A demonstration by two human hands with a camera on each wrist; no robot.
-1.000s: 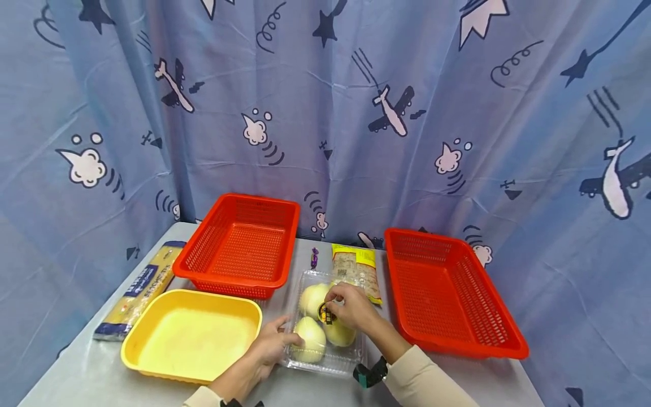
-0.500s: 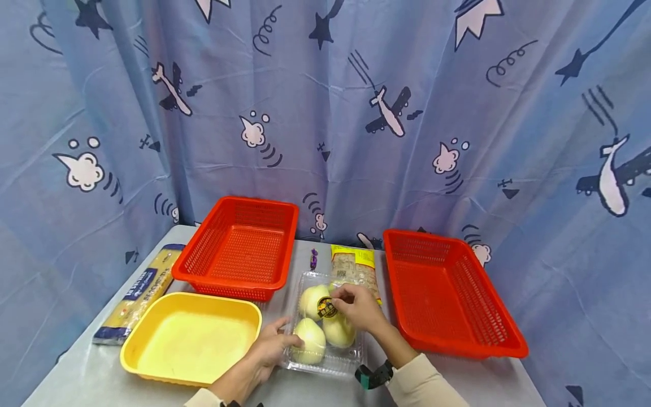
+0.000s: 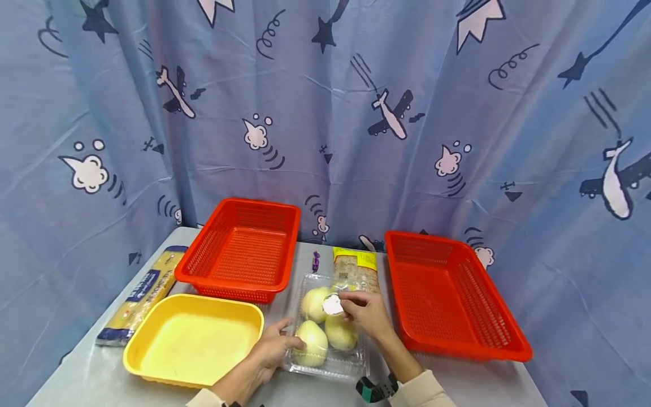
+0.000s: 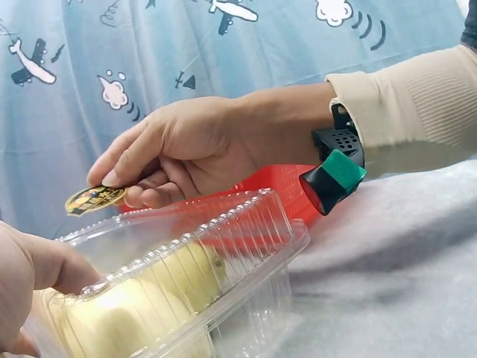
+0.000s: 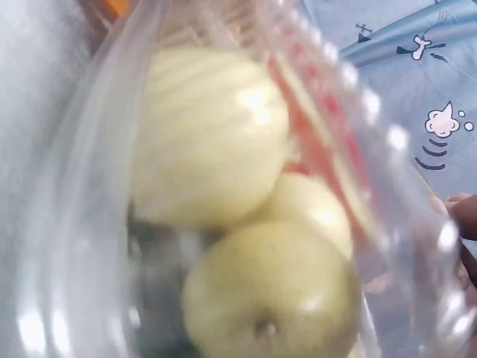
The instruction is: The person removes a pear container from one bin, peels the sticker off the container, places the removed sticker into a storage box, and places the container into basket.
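A clear plastic box [image 3: 330, 362] with a hinged lid stands on the table and holds several pale yellow pears [image 3: 311, 342]. At its left side my left hand [image 3: 272, 346] grips it, the thumb over the lid's edge. My right hand [image 3: 367, 312] is above the lid and pinches a round sticker [image 3: 333, 304] between thumb and fingertips. The sticker's white back shows in the head view. Its black and gold face [image 4: 95, 200] appears in the left wrist view, raised off the lid. Through the plastic, the right wrist view shows the pears [image 5: 272, 294] up close.
Left of the box sits a yellow tray [image 3: 193, 339], with a spaghetti pack [image 3: 144, 294] beyond it. Red baskets stand at the back left [image 3: 254, 254] and right [image 3: 447, 305]. Behind the box lie a purple-wrapped candy [image 3: 316, 262] and a yellow-topped food bag [image 3: 356, 265].
The sticker has come up off the lid in my right hand and turned, so its white back now shows. That hand has shifted slightly right. My left hand stays at the box.
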